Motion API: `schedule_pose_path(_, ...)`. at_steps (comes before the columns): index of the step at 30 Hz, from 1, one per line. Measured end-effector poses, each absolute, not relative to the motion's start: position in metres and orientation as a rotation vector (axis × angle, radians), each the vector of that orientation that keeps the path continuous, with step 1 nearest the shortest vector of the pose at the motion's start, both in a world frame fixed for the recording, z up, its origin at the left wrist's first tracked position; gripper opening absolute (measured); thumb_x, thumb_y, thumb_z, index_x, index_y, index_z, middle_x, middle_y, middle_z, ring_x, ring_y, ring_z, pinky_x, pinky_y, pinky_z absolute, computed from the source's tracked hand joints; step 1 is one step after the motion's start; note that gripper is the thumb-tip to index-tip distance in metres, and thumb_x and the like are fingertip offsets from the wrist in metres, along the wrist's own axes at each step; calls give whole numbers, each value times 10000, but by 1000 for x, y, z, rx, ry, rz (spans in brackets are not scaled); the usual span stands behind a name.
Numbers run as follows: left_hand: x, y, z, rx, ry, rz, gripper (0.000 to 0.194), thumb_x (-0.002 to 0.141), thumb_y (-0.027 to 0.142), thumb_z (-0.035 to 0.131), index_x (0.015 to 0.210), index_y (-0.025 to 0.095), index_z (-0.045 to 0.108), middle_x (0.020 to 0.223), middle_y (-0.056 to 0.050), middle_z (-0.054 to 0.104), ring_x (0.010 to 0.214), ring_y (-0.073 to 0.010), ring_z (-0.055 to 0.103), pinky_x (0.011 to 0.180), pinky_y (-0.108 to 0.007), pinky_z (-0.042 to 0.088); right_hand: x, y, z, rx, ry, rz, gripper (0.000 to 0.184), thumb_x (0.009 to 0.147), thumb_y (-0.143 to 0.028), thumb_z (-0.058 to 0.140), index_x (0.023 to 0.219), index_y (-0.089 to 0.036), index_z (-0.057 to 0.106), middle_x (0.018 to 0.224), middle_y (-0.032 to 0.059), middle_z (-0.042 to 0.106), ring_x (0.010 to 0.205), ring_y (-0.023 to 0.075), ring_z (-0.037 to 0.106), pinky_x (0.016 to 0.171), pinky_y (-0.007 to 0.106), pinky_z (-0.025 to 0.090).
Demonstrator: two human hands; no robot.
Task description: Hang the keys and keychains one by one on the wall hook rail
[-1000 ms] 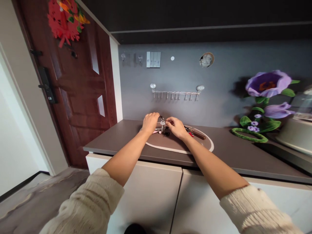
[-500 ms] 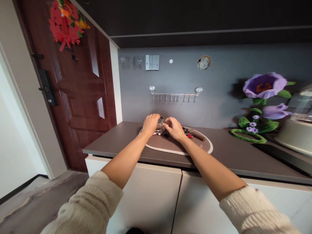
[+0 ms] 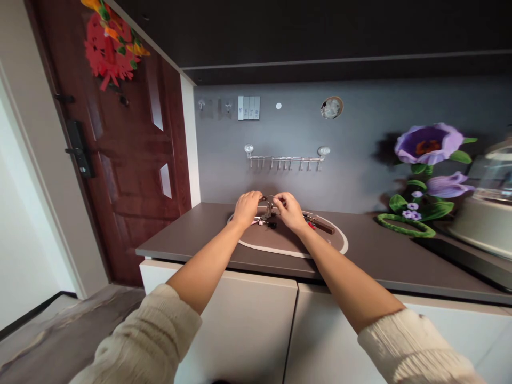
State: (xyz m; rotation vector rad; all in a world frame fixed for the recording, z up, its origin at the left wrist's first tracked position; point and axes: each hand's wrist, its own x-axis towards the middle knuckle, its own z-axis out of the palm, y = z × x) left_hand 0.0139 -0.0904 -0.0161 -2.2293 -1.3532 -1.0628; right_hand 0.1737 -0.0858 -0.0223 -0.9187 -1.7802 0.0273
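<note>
My left hand (image 3: 246, 208) is closed in a pinch at the left end of a key ring (image 3: 271, 198), over an oval brown mat. My right hand (image 3: 289, 209) pinches the ring's right side, thumb and fingertips together. Small metal keys (image 3: 269, 208) hang from the ring between my hands. Below them on the mat (image 3: 280, 248) lie small items, among them a black piece (image 3: 273, 225) and a pinkish one by my left wrist. A red trinket (image 3: 311, 225) and a brown bar-shaped item (image 3: 325, 228) rest right of my right hand, partly hidden by it.
On the wall above, a clear rail with small hooks (image 3: 286, 159) hangs from two suction cups. Purple knitted flowers (image 3: 430, 144) and a pale appliance with a clear top (image 3: 482, 218) stand at the right. A dark red door (image 3: 132, 176) is at the left.
My right fingertips have moved slightly up and hold the ring, with the keys now hanging in plainer sight between my hands. The view has tilted up slightly.
</note>
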Motion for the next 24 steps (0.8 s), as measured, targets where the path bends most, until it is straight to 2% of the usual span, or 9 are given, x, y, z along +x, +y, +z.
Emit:
schedule_pose_path(7, 17, -92, -18, -2361, -1299, -1192, 254, 843, 92, 354, 989, 194, 536, 921, -41, 643, 877, -163, 564, 769, -265, 406, 173, -83, -24, -819, -1689, 358, 206, 814, -377, 408, 803, -185, 481, 766, 17, 553, 711, 135, 506, 720, 274, 406)
schedule_pose_path(14, 21, -90, -22, -2544, -1216, -1233, 254, 878, 213, 317, 1033, 201, 518, 920, -42, 635, 841, -159, 570, 747, -266, 419, 175, -78, -24, -765, -1595, 374, 234, 808, -414, 425, 801, -189, 487, 710, 1, 528, 661, 127, 501, 674, 268, 412)
schedule_pose_path(19, 23, -92, -21, -2576, -1140, -1387, 274, 880, 288, 308, 924, 180, 557, 898, -40, 628, 833, -152, 556, 763, -265, 410, 176, -78, -23, -799, -1611, 353, 256, 802, -418, 434, 800, -177, 521, 674, -1, 529, 625, 120, 476, 645, 258, 400)
schedule_pose_path(24, 23, -95, -19, -2640, -1176, -1691, 269, 842, 352, 388, 844, 151, 566, 792, -25, 621, 712, -122, 544, 682, -235, 420, 176, -77, -25, -811, -1695, 348, 288, 780, -433, 479, 816, -164, 574, 739, 24, 582, 682, 129, 502, 658, 257, 401)
